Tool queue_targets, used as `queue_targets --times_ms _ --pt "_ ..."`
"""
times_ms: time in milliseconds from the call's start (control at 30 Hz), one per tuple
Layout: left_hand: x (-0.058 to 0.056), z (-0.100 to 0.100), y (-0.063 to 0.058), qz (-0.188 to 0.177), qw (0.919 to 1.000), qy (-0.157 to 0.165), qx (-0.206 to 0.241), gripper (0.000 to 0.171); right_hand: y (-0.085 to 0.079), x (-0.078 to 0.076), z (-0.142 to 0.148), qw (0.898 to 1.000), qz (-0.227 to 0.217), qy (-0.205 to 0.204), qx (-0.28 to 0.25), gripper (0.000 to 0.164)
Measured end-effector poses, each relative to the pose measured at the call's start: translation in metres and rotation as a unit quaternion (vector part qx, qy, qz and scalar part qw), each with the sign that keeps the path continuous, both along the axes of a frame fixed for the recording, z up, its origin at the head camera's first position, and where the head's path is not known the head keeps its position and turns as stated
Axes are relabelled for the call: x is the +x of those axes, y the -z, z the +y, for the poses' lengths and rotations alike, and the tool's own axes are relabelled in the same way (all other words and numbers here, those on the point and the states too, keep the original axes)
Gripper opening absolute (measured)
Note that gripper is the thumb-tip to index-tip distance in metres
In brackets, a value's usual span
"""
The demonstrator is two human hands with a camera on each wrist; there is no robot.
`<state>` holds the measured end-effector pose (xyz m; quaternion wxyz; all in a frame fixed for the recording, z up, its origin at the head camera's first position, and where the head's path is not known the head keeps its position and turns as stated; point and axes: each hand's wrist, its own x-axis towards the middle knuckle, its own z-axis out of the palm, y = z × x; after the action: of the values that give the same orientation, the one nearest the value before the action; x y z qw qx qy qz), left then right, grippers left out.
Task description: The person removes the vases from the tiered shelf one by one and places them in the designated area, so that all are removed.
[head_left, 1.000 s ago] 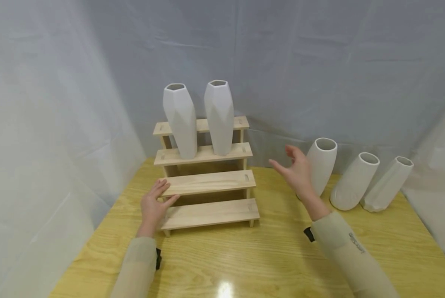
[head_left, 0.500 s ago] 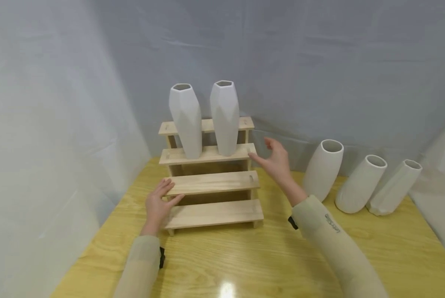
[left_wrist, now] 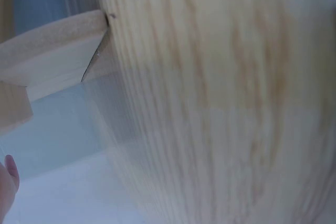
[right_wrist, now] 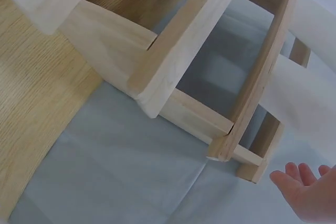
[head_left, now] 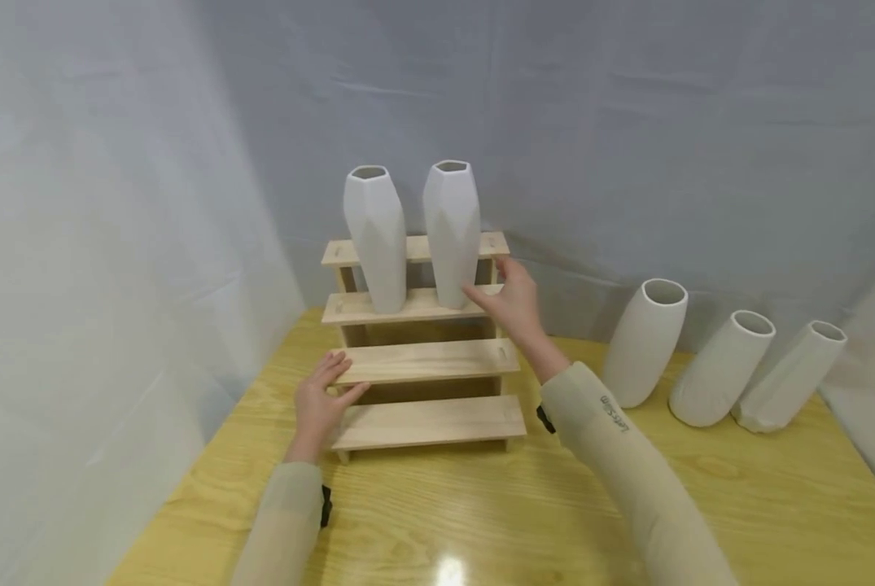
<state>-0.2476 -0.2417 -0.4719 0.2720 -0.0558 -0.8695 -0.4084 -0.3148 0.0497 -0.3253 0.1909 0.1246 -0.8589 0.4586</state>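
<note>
A four-tiered pale wooden display stand (head_left: 430, 362) bears two tall faceted white vases on its second board from the top: a left vase (head_left: 375, 240) and a right vase (head_left: 452, 236). My left hand (head_left: 320, 399) rests on the left end of the third board, fingertips on top and thumb stretched along below its front edge. My right hand (head_left: 512, 303) is beside the right vase, thumb tip at its lower side, fingers spread and nothing in them. In the right wrist view, that hand's fingers (right_wrist: 286, 182) show near the stand's end and the white vase body (right_wrist: 296, 95).
On the right of the yellow wood-grain table (head_left: 591, 505) are a smooth white vase (head_left: 644, 346), a rounder white vase (head_left: 723, 370) and a narrow ridged one (head_left: 789, 378). Grey-white sheeting (head_left: 591, 122) hangs behind and at both sides.
My right hand has moved left, from in front of the smooth vase to the right vase on the stand. The left hand keeps its place on the board. The view has shifted slightly.
</note>
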Motion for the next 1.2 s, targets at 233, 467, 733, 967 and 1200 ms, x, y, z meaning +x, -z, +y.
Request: queue_targets --times_ms 233,467,733,967,1200 --pt "0.000 0.001 0.000 -0.001 1.0000 0.006 -0.001 0.054 -0.001 -0.010 -0.009 1.000 -0.004 0.011 -0.008 0.069" --pt "0.001 0.002 -0.001 -0.002 0.9997 -0.011 -0.022 0.054 -0.001 -0.022 -0.014 0.998 -0.047 -0.012 -0.049 0.075" --pt "0.002 0.004 -0.002 0.018 0.9991 -0.011 -0.037 0.053 -0.004 -0.033 -0.015 0.983 -0.084 -0.065 -0.147 0.080" --pt "0.001 0.006 0.000 0.035 0.9987 -0.003 -0.036 0.054 -0.005 -0.037 -0.012 0.969 -0.104 -0.111 -0.194 0.080" --pt "-0.002 0.006 0.002 0.027 0.9993 -0.003 -0.026 0.054 -0.005 -0.039 -0.014 0.971 -0.099 -0.122 -0.179 0.073"
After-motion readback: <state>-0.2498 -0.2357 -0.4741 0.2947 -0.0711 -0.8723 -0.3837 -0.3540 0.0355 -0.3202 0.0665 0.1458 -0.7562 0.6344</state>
